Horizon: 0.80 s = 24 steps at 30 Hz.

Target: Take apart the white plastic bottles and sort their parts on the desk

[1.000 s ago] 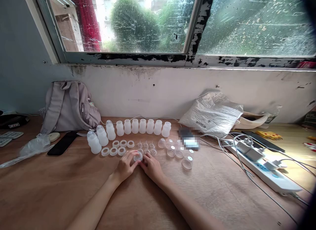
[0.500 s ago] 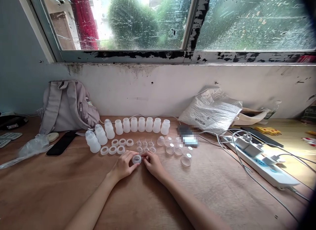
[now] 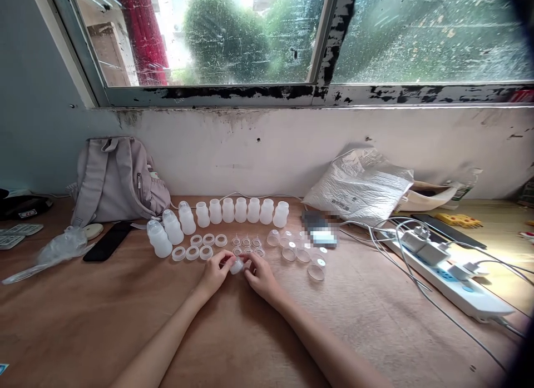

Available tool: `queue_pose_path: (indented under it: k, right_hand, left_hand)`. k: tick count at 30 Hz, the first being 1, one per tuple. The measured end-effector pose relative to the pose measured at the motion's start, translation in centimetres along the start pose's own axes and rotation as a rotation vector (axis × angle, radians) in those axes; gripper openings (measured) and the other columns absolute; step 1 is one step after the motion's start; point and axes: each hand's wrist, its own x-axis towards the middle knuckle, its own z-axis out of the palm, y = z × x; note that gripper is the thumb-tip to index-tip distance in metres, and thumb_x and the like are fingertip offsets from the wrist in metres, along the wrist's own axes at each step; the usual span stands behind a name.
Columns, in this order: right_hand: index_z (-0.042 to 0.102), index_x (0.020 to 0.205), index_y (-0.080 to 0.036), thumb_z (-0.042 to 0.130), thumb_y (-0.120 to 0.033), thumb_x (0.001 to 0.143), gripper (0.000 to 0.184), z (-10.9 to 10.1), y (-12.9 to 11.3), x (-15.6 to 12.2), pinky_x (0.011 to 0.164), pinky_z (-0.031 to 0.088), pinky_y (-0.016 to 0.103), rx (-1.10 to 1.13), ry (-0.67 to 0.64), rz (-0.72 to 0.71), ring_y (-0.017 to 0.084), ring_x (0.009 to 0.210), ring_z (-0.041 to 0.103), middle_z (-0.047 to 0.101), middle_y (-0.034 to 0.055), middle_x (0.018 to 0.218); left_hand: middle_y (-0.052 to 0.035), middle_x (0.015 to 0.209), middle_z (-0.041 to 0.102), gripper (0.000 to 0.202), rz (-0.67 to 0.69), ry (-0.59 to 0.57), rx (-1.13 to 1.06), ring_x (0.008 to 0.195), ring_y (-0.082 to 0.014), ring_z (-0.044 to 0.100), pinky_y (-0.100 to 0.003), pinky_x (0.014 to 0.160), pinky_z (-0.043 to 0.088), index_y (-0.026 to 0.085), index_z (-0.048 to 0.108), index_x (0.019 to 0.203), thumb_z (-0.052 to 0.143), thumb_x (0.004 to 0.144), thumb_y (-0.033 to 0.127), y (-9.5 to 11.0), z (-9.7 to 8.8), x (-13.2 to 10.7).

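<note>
Between my hands is a small translucent bottle collar [image 3: 236,265], tipped on its side just above the table. My left hand [image 3: 217,272] pinches it from the left with thumb and fingers. From the right, the curled fingers of my right hand [image 3: 259,275] close on its edge. Whether a nipple sits inside is hard to make out. Just beyond my fingers lie several clear silicone nipples [image 3: 246,243], with several white collar rings [image 3: 192,253] to their left. Several clear domed caps [image 3: 316,272] stand to the right.
Frosted baby bottles [image 3: 241,210] stand in a row behind the parts; the left ones [image 3: 159,239] have tops on. A black phone [image 3: 107,242], a plastic bag [image 3: 62,246] and a backpack [image 3: 119,179] are at left. On the right are a power strip [image 3: 479,302], cables and a silver pouch [image 3: 362,182].
The collar has turned from facing me onto its side and shifted slightly right. My left hand has moved in closer to my right, its fingers now over the collar's top.
</note>
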Motion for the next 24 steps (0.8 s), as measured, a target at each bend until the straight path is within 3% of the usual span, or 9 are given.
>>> queue_pose_path:
  k: [3,7,15,21,24]
  right_hand:
    - [0.054,0.095,-0.02,0.048,-0.018,0.072,0.024,-0.4,0.0,0.0,0.057,0.043,0.024,0.125,0.043,0.045,0.011,0.061,0.051,0.056,0.0032,0.086]
    - [0.049,0.079,-0.019,0.048,-0.032,0.076,0.013,-1.0,0.5,0.2,0.047,0.04,0.022,0.238,0.132,0.198,0.011,0.052,0.048,0.054,0.0,0.067]
    - [0.041,0.066,-0.02,0.056,-0.038,0.071,0.024,-1.1,1.2,0.5,0.04,0.034,0.02,0.291,0.124,0.259,0.008,0.043,0.041,0.045,-0.0053,0.053]
    - [0.048,0.08,-0.019,0.053,-0.04,0.073,0.022,-1.4,0.9,0.4,0.041,0.038,0.021,0.398,0.043,0.232,0.009,0.047,0.045,0.052,-0.0018,0.067]
    - [0.051,0.076,-0.018,0.052,-0.039,0.074,0.021,-1.4,0.9,0.3,0.043,0.038,0.022,0.372,0.053,0.236,0.009,0.048,0.046,0.052,-0.0013,0.067]
  left_hand:
    - [-0.0026,0.073,0.062,0.024,-0.163,0.0,-0.224,0.068,-0.015,0.058,-0.026,0.063,0.047,0.017,0.058,0.076,0.05,0.076,0.04,0.5,1.5,1.0]
    - [-0.0025,0.066,0.062,0.034,-0.228,-0.005,-0.29,0.054,-0.014,0.058,-0.025,0.049,0.046,0.016,0.056,0.087,0.043,0.078,0.047,1.1,3.3,1.6]
    - [-0.0038,0.076,0.064,0.031,-0.124,-0.031,-0.232,0.053,-0.0127,0.056,-0.023,0.048,0.045,0.018,0.053,0.098,0.047,0.077,0.041,1.5,3.3,-0.3]
    - [-0.0028,0.069,0.063,0.03,-0.123,0.001,-0.156,0.052,-0.0129,0.056,-0.023,0.049,0.044,0.016,0.053,0.096,0.043,0.079,0.039,1.1,3.6,-0.4]
    - [-0.0018,0.066,0.062,0.028,-0.12,0.006,-0.112,0.051,-0.0126,0.056,-0.023,0.049,0.044,0.016,0.054,0.093,0.043,0.079,0.037,1.2,3.6,-0.5]
